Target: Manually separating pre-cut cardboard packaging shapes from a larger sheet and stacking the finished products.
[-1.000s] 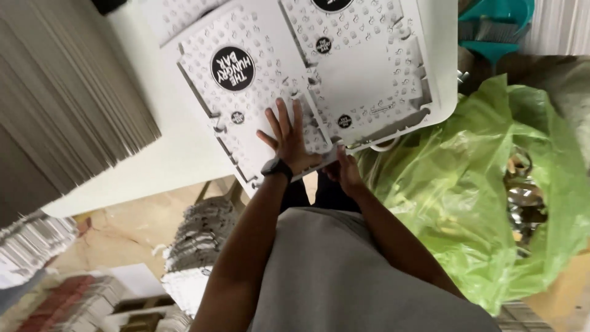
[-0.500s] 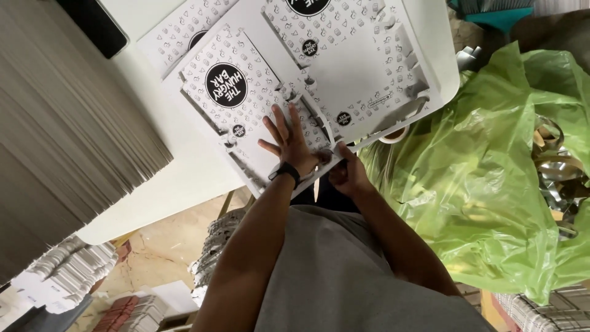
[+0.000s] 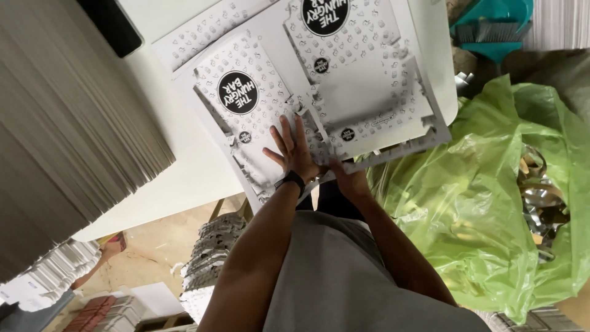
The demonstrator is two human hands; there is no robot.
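White bench point(image 3: 178, 178) under a grey stack of sheets point(image 3: 61, 123), green bag point(image 3: 491, 203) beside it. Left hand point(image 3: 296, 150) lies flat, fingers spread wide, on the printed cardboard sheet point(image 3: 307, 104) at the bench's near edge. Right hand point(image 3: 347, 178) grips the sheet's edge, fingers closed around it.

- A white table point(image 3: 184, 178) fills the upper middle, its rounded corner at two o'clock.
- A tall grey stack of flat sheets point(image 3: 61, 141) stands at nine o'clock.
- A green plastic bag point(image 3: 491, 203) bulges at three o'clock.
- A teal dustpan point(image 3: 491, 27) sits at one o'clock.
- Tan floor point(image 3: 144, 261) shows at seven o'clock, with more printed stacks point(image 3: 212, 252) beside it.
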